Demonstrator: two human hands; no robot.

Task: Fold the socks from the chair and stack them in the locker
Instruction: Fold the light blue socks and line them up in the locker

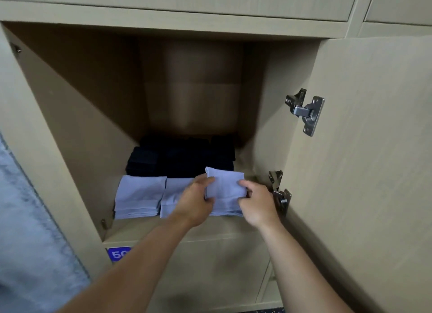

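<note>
While your left hand (196, 195) and right hand (254, 202) are pinching the folded sock (225, 191) at the locker (163, 228) shelf's front right corner, you are risking it unfolding on release.

Pale lavender socks (225, 191), navy socks (180, 158), beige locker (70, 130)

Two bare forearms, no sleeves in view.
Left hand (195, 201) and right hand (258, 204) without gloves, rings or watch.
</note>
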